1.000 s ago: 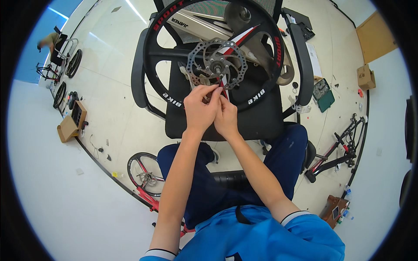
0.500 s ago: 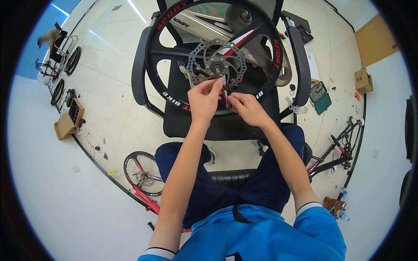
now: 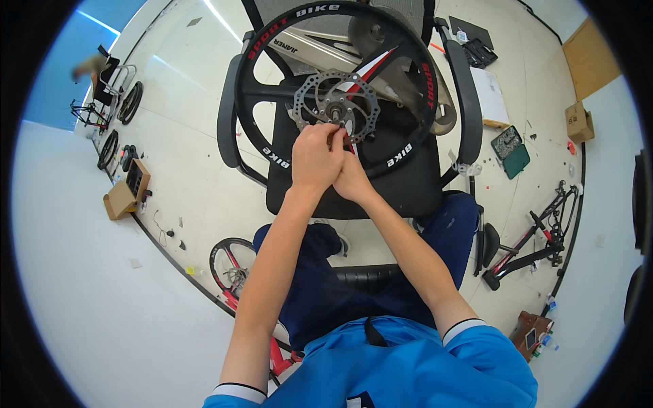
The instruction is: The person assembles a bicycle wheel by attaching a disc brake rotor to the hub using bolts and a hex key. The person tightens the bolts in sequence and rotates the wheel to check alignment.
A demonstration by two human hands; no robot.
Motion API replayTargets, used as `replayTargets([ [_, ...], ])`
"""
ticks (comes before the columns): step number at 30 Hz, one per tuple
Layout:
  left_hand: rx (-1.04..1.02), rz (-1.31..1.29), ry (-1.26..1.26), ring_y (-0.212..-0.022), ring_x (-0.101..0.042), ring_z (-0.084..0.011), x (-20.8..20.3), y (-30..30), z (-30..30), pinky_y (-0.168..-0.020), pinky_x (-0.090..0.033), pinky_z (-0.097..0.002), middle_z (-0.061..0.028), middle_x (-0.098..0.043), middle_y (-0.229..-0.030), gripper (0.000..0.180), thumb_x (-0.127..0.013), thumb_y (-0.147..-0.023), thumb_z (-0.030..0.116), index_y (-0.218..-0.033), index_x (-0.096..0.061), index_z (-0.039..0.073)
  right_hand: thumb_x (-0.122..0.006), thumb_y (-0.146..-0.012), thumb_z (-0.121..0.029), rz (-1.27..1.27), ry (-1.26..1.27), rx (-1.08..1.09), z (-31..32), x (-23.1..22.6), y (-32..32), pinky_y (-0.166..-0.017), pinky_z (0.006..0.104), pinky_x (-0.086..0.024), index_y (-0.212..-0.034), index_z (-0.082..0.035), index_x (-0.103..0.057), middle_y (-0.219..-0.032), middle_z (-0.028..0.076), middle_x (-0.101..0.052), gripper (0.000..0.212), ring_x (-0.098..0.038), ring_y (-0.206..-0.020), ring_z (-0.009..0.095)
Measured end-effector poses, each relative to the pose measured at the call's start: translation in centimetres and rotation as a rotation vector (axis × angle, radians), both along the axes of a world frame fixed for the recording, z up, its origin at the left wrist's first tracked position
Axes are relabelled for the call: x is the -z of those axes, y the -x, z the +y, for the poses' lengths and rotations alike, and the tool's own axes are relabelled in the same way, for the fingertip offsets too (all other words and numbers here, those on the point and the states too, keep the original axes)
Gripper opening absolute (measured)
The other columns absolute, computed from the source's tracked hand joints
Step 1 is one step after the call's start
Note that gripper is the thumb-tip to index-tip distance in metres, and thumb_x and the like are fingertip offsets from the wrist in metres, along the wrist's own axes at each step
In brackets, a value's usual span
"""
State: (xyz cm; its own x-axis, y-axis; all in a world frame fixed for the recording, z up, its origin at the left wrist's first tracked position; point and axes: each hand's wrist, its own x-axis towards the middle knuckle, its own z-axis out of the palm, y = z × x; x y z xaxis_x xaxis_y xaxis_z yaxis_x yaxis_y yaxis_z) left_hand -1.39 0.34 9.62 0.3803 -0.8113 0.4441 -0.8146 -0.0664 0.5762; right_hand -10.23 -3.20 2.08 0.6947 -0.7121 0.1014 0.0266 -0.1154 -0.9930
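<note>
A black bicycle wheel (image 3: 256,132) with broad spokes lies on the black office chair seat (image 3: 354,197) in front of me. A silver brake disc (image 3: 307,96) is fixed around its hub (image 3: 335,111). My left hand (image 3: 314,158) is closed at the near edge of the disc, thumb and fingertips pinched just below the hub axle. Something small and dark shows at those fingertips, too small to name. My right hand (image 3: 353,180) lies against the left one from the right; its fingers are hidden behind the left hand.
Chair armrests (image 3: 231,112) flank the wheel; a silver frame part (image 3: 316,51) lies behind. A black and red bike frame (image 3: 527,245) and brown bag (image 3: 527,333) are right, beside a green case (image 3: 515,160). Left are an open carton (image 3: 126,194) and, farther back, a person (image 3: 92,66).
My right hand has moved left, from apart to against the left hand. My left hand stays near the hub. The view has shifted slightly, and the wheel appears turned a little.
</note>
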Motion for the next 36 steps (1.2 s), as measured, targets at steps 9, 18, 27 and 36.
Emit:
replayTargets([
  [9,-0.158,-0.185,-0.003,-0.08,-0.063,-0.0342,1.0,2.3,-0.8,-0.074,-0.051,-0.0427,-0.0164,-0.066,-0.082,0.012,-0.061,-0.089,0.009,-0.092,-0.065,-0.002,-0.071,-0.082,-0.013,-0.083,0.004,0.143,1.0,0.8,0.3,-0.085,0.0415,-0.052,-0.114,0.0,-0.064,-0.106,0.024,-0.071,0.036,-0.066,-0.106,0.039],
  [18,-0.157,-0.103,-0.055,-0.076,-0.063,-0.0396,2.8,1.8,-0.8,-0.069,-0.05,-0.0469,-0.0215,-0.064,-0.08,0.018,-0.054,-0.097,0.014,-0.098,-0.06,-0.002,-0.07,-0.085,-0.018,-0.01,0.084,0.143,1.7,2.9,-0.5,-0.094,0.0393,-0.047,-0.135,-0.003,-0.048,-0.124,0.023,-0.06,0.056,-0.059,-0.118,0.036],
  [27,-0.216,-0.056,0.093,-0.071,-0.065,-0.0375,4.1,2.5,-1.9,-0.063,-0.051,-0.0451,-0.0181,-0.064,-0.076,0.014,-0.06,-0.095,0.014,-0.095,-0.06,0.001,-0.067,-0.089,-0.012,0.012,-0.038,0.028,-0.7,2.4,1.5,-0.078,0.0331,-0.051,-0.114,0.004,-0.062,-0.097,0.014,-0.072,0.03,-0.065,-0.091,0.016],
  [36,-0.146,0.436,0.155,-0.063,-0.065,-0.0253,0.6,3.9,1.2,-0.061,-0.052,-0.0345,-0.0148,-0.067,-0.077,0.02,-0.058,-0.096,0.007,-0.115,-0.063,0.003,-0.063,-0.096,-0.011,-0.158,-0.243,-0.018,-0.5,1.1,2.9,-0.056,0.0248,-0.046,-0.1,0.003,-0.068,-0.078,0.006,-0.067,0.015,-0.058,-0.065,0.008],
])
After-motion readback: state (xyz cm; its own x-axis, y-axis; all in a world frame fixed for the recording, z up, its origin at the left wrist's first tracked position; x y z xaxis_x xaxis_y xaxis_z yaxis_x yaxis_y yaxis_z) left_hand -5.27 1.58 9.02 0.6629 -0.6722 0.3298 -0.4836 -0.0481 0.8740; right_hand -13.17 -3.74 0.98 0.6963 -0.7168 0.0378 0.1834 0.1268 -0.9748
